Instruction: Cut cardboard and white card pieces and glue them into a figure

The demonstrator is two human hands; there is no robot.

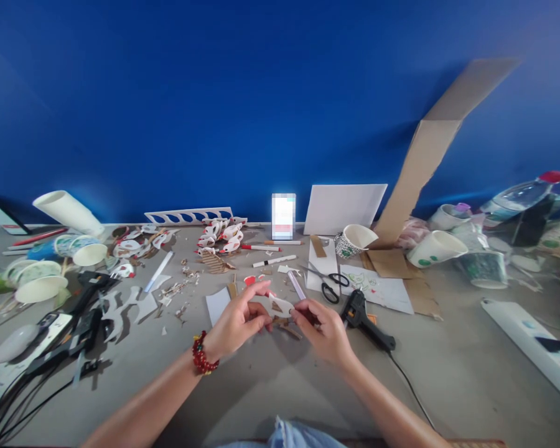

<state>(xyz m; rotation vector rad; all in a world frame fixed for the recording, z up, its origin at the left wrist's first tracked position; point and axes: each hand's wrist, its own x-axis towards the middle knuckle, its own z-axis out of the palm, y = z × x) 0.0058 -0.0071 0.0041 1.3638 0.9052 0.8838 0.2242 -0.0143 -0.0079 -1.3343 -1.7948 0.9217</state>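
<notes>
A small white paper cutout (280,306) with a brown cardboard piece on it is held up between my two hands, over the middle of the table. My right hand (321,326) pinches its right end between thumb and fingers. My left hand (242,316), with a red bead bracelet at the wrist, curls around the cutout's left side, its index finger reaching over the top and its thumb apart below. Small brown scraps lie beneath the cutout. Black scissors (330,292) and a black glue gun (366,320) lie to the right of my right hand.
Several red-marked white cutouts (221,235) are piled at the back. A lit phone (284,216) stands against the blue wall. Paper cups (354,239) and cardboard strips (417,168) are at the right. Power strips (532,348) lie on both sides, cables at left.
</notes>
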